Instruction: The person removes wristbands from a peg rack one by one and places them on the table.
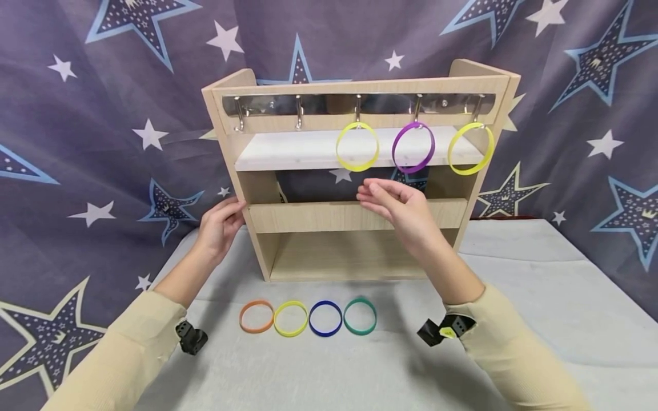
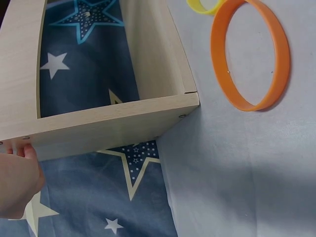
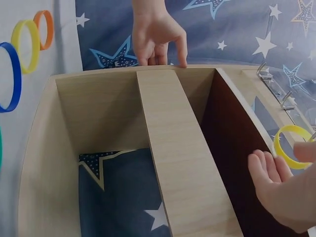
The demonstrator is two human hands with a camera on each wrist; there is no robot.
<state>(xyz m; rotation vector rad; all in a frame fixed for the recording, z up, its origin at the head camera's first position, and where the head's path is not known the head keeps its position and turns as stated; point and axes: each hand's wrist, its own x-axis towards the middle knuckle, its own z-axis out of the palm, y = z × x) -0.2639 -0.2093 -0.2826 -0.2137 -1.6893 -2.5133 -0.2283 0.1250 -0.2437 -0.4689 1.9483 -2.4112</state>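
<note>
My left hand point(image 1: 220, 228) touches the left side panel of a light wooden shelf unit point(image 1: 298, 218) with its fingertips. In the right wrist view that hand point(image 3: 157, 37) reaches over the panel's edge. My right hand point(image 1: 400, 210) is in front of the unit, fingers extended and nothing held, just below the hung bands. A yellow band point(image 1: 377, 149) hangs from the middle hook point(image 1: 358, 107), a purple band point(image 1: 432, 149) to its right, and another yellow band point(image 1: 491, 149) from the rightmost hook. The two left hooks point(image 1: 298, 111) carry nothing.
On the grey cloth point(image 1: 288, 377) before the unit lie an orange band point(image 1: 241, 318), a yellow band point(image 1: 276, 321), a blue band point(image 1: 311, 321) and a green band point(image 1: 346, 318) in a row. A star-patterned curtain point(image 1: 169, 34) hangs behind.
</note>
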